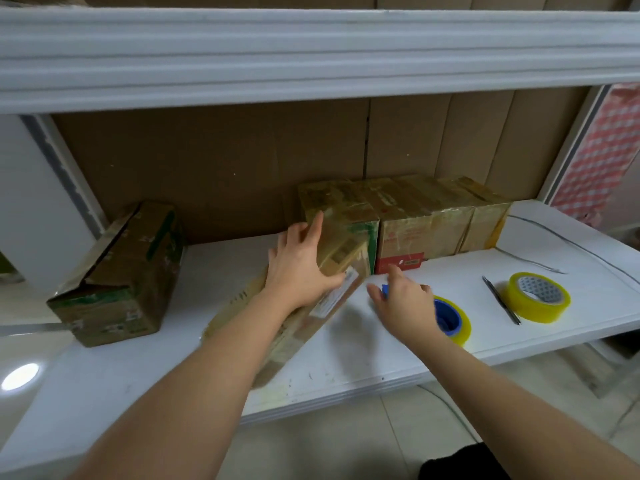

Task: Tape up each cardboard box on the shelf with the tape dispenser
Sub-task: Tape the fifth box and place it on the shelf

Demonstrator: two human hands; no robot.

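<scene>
The left hand [298, 268] lies flat with spread fingers on the tilted box [301, 306], no grip closed, probably steadying it for taping. The right hand [401, 299] curls round the blue dispenser [446, 318] with its yellow roll, just right of the box on the white shelf [346, 368]. Behind stand taped boxes [408, 216], apparently done and pushed back. Well left sits another box [121, 275], flaps loose. A spare roll [536, 297] and pen [502, 301] lie to the right.
</scene>
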